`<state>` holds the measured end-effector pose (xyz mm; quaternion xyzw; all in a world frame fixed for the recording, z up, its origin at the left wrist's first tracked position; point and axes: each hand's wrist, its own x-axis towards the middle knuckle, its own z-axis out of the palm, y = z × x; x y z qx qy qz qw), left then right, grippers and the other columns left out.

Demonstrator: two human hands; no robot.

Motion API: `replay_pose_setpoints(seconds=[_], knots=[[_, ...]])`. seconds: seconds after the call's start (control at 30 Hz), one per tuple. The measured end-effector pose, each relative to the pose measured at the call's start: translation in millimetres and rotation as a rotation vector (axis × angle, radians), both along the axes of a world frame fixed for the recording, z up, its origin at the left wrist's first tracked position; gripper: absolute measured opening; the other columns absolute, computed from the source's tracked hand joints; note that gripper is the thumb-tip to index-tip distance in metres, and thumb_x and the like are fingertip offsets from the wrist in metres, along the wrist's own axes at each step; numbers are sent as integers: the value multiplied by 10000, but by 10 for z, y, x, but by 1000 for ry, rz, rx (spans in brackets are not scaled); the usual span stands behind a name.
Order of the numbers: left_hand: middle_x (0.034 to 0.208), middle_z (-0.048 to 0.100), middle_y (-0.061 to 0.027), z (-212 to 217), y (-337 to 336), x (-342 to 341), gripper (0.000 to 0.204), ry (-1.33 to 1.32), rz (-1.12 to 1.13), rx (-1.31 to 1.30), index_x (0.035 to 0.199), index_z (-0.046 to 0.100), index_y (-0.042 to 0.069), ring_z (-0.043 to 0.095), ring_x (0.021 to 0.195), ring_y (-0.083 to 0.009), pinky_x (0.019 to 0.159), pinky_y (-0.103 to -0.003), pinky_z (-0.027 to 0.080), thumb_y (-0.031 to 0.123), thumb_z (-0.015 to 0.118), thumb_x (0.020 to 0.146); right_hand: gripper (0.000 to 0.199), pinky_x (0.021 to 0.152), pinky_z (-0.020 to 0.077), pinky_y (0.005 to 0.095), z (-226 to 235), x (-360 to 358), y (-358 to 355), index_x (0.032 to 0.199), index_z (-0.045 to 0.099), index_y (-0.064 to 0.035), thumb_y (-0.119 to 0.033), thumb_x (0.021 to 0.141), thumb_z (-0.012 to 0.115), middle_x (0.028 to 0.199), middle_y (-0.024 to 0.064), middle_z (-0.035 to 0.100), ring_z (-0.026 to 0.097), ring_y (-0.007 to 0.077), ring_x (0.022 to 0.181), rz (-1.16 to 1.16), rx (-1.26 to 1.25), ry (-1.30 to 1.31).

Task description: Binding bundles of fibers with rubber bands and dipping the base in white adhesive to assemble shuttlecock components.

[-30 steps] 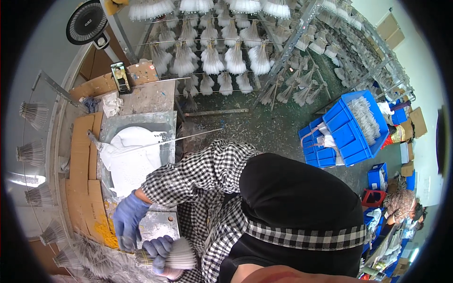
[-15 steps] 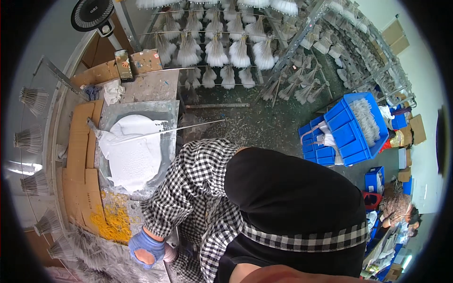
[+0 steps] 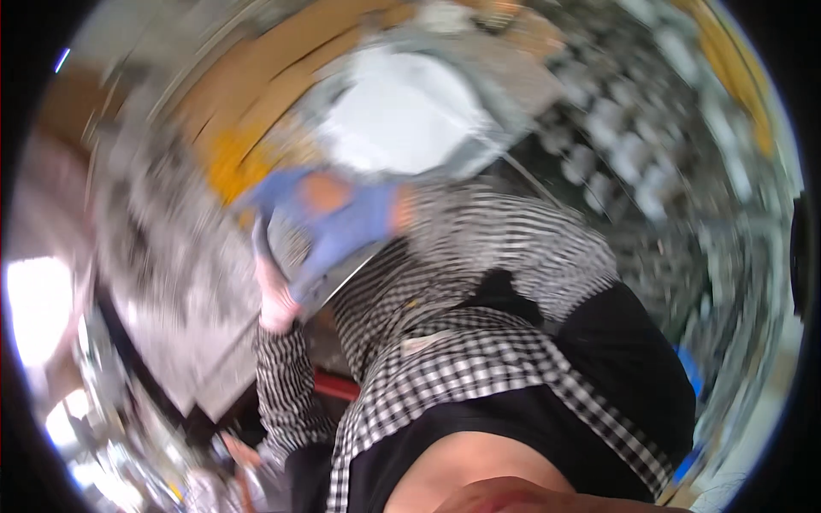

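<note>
Grey, fine-stranded and smeared by blur, what looks like a bundle point(image 3: 292, 244) sits in the gap between your 2 hands, above the side of the tabletop point(image 3: 188, 338) nearest your body. From your right hand point(image 3: 344, 224) it lies to the left; from your left hand point(image 3: 272, 278) it lies just ahead and to the right. Neither hand is clearly nearer, and you cannot tell its long axis, since your fingers cover most of it.

Your gloved right hand is spread, thumb and fingers well parted around that gap; whether they touch the strands is unclear. Your left hand is partly hidden, so you cannot tell how tightly it grips, if at all.

Just beyond, toward the tabletop's far edge, lie yellow bands point(image 3: 235, 171); a grey heap point(image 3: 144, 218) covers its left part, and a white mass point(image 3: 398, 111) lies farther along.
</note>
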<state>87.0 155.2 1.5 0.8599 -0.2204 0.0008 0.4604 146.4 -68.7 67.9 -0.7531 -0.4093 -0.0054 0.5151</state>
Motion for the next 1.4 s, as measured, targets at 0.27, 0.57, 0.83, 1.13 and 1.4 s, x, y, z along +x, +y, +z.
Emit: replay_pose_setpoints(seconds=[0.27,0.57,0.83,1.13,1.4], knots=[[1035,705,-202,633,-521,601,387,-81,-182,493,1197,671,52,628,1090,-374,922,-446,521,339,602,945,806,1124,406,443,-1456,83,583,1459,434,-100,-450,821,780,1427,174,501,488,315,1325,-22,12,-15],[991,721,-154,702,-521,557,421,-46,-78,746,1164,726,106,674,1007,-334,912,-430,537,434,561,958,742,1168,363,445,-1232,-50,494,1530,380,-146,-515,937,631,1490,148,473,433,297,1380,-53,-279,-172],[1035,729,-189,970,-485,731,468,114,-48,301,1198,705,73,690,971,-374,894,-424,541,447,600,936,607,1143,400,387,-540,88,505,1458,481,-127,-461,966,602,1436,154,536,520,279,1298,51,-436,37],[1115,691,-207,707,-396,720,355,192,-31,415,1184,688,54,665,1055,-348,927,-421,525,315,595,963,523,1023,491,417,-935,48,666,1337,610,-153,-473,924,638,1287,124,644,592,273,1190,69,-689,-31],[1060,707,-186,453,-502,531,400,168,-46,222,1128,711,85,669,993,-366,906,-442,529,406,645,899,396,860,536,406,-1438,-127,633,1090,657,-57,-384,871,709,1132,110,670,647,258,997,-153,-57,-423]])
